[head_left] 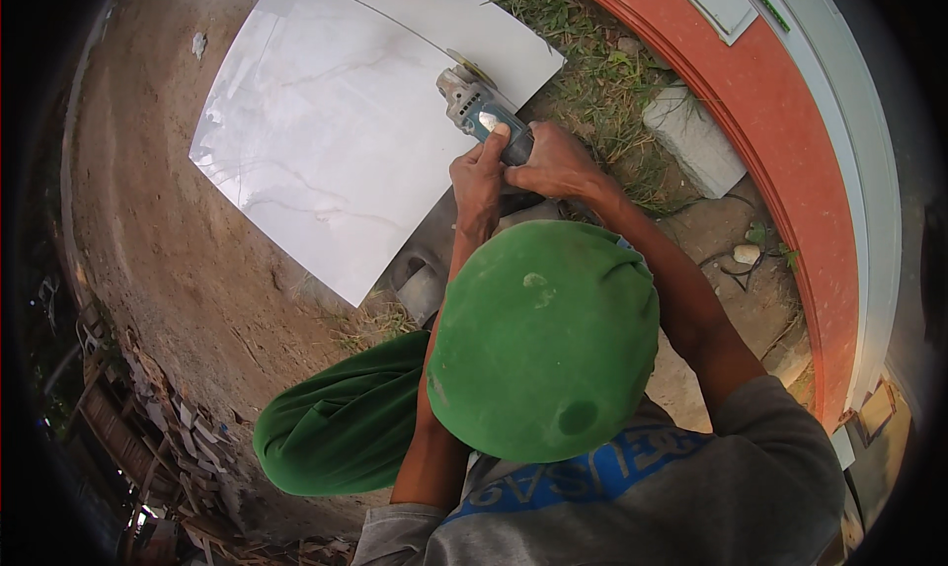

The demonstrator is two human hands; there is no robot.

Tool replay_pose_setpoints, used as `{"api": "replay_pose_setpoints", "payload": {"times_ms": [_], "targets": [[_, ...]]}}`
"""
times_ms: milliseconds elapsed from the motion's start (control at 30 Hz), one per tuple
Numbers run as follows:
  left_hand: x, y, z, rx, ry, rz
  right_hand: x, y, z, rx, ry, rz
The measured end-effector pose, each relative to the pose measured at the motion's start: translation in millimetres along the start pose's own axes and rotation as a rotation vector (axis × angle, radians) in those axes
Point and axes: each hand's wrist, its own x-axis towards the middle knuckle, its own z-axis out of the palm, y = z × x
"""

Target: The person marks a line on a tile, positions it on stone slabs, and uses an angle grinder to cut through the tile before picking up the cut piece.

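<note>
Both my hands are closed around an angle grinder [474, 109] with a blue-grey body. My left hand [478, 176] grips the near side, its thumb laid along the top of the body. My right hand [555, 161] wraps the rear end. The grinder's thin cutting disc [474, 68] stands on edge at the right part of a large white marbled tile [326, 131]. A dark straight line runs across the tile from the disc toward the far edge. Whether the disc is spinning I cannot tell.
A grey block [422, 287] sits by the tile's near edge. At the right are grass [607, 97], a pale concrete block [694, 141], a dark cord [736, 270] and a red ledge [790, 161]. Broken scraps [193, 438] are piled at the lower left on bare ground.
</note>
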Motion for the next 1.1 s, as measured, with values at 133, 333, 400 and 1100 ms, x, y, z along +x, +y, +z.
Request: {"api": "replay_pose_setpoints", "payload": {"times_ms": [133,333,400,1100], "targets": [[-6.2,-0.5,7.5,-0.003,-0.007,-0.010,-10.0,-2.8,-10.4,0.018,-0.081,0.035],[-13.7,7.4,3.9,0.062,-0.001,-0.007,-14.4,-4.5,-9.1,-0.006,-0.080,0.020],[-12.9,0.5,4.9,0.015,-0.013,-0.006,-16.3,-1.8,-8.6,-0.012,-0.076,0.029],[-13.8,-32.8,5.1,-0.019,-0.009,-0.018,-41.4,4.8,-14.2,0.032,-0.048,0.062]]}}
